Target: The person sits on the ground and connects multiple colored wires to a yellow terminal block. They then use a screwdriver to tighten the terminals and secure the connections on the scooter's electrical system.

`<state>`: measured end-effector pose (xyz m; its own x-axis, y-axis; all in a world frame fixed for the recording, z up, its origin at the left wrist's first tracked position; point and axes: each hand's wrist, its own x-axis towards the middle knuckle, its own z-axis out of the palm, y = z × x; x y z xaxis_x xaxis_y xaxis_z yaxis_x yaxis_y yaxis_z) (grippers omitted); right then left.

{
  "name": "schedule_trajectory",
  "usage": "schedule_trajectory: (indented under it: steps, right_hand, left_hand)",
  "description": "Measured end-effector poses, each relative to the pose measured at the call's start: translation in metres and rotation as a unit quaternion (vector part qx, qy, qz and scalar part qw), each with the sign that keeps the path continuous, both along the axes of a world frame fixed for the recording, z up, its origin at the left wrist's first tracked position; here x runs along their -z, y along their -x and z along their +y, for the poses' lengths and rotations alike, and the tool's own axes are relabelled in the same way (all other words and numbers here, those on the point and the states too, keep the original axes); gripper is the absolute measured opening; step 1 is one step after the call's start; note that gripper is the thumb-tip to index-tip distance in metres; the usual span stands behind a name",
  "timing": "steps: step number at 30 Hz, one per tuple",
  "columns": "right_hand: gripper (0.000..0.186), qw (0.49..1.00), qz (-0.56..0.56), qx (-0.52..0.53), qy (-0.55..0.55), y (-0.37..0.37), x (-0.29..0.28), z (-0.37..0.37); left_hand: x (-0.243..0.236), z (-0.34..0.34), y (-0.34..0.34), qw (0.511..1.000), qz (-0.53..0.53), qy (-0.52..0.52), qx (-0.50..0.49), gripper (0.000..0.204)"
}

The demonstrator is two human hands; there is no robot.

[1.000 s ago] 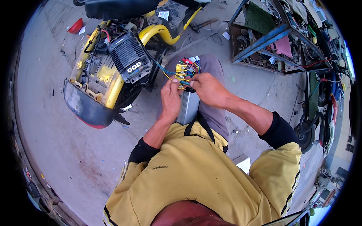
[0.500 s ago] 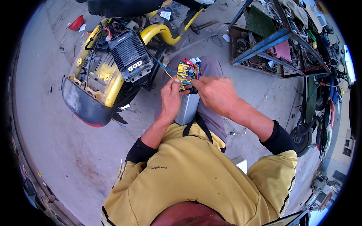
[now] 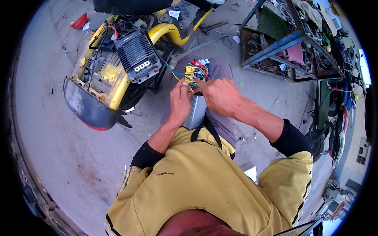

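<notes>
A silver finned metal box [image 3: 195,112] rests between my thighs. At its far end sits a yellow terminal block [image 3: 190,71] with metal screws. Beside the block rises a bundle of coloured wires [image 3: 205,70] with white and red connectors. My left hand [image 3: 180,101] is closed on the near left end of the block, its thumb by a thin yellow wire [image 3: 176,76]. My right hand [image 3: 222,95] is pinched at the block's near right side, fingertips against the terminals. What its fingers hold, if anything, is hidden. A teal wire [image 3: 173,71] runs from the block toward the vehicle.
To the left lies a yellow vehicle frame [image 3: 120,94] carrying a black finned controller [image 3: 138,53]. A blue metal rack [image 3: 281,49] filled with parts stands at the far right. A hammer [image 3: 214,26] and a red bowl-like piece [image 3: 80,21] lie on the concrete floor.
My right hand has shifted slightly left and nearer, its fingertips now covering more of the terminals. My left hand stays at the block with its fingers drawn in a little.
</notes>
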<state>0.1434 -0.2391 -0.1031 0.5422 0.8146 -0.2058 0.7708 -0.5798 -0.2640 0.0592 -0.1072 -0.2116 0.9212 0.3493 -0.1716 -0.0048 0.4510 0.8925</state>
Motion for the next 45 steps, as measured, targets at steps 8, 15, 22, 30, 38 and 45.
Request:
schedule_trajectory:
  steps: [8, 15, 22, 30, 38, 45]
  right_hand:
    - [0.026, 0.961, 0.201, 0.158, -0.104, -0.005, -0.008, 0.002]
    - [0.014, 0.989, -0.109, 0.004, -0.095, -0.005, -0.011, -0.028]
    - [0.021, 0.972, -0.204, -0.057, -0.105, -0.010, -0.007, -0.026]
    - [0.027, 0.947, -0.275, -0.125, -0.111, -0.014, -0.004, -0.028]
    - [0.016, 0.978, -0.136, -0.078, -0.139, -0.018, -0.008, -0.020]
    - [0.017, 0.996, -0.017, 0.078, -0.035, -0.022, -0.018, -0.006]
  left_hand:
    - [-0.003, 0.009, -0.001, 0.999, 0.003, -0.039, 0.012, 0.040]
    - [-0.011, 0.020, -0.008, 0.985, 0.009, -0.171, 0.037, 0.043]
    - [-0.022, 0.018, -0.023, 0.976, 0.074, -0.203, -0.004, 0.045]
    - [-0.026, 0.012, -0.015, 0.967, 0.059, -0.247, 0.003, 0.039]
    - [-0.018, 0.013, -0.015, 0.966, 0.055, -0.252, 0.002, 0.037]
    - [-0.014, 0.008, -0.015, 0.979, 0.045, -0.201, 0.005, 0.036]
